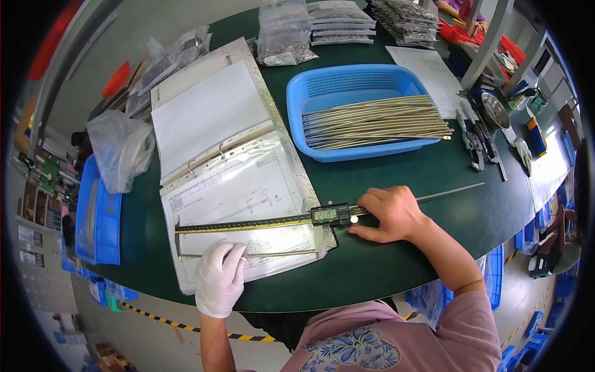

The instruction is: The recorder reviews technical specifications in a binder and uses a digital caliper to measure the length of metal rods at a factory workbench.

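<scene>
A long digital caliper (254, 223) lies across an open ring binder (217, 177), its jaws spread wide. My right hand (393, 214), bare, grips the caliper just right of its display, thumb and fingers around the beam. My left hand (218, 279), in a white glove, pinches a thin metal rod (279, 253) near its left part. The rod runs between the caliper's jaws, below and roughly parallel to the beam. Its right end is by the sliding jaw; the glove partly covers its left portion. Beneath them lies a technical drawing in a clear sleeve.
Behind my right hand stands a blue plastic basket (365, 152) holding many thin metal rods (372, 121). Bags of small parts (285, 31) are stacked at the back. At right are more calipers (474, 139) and a metal bowl (494, 110). A blue bin (108, 229) stands left.
</scene>
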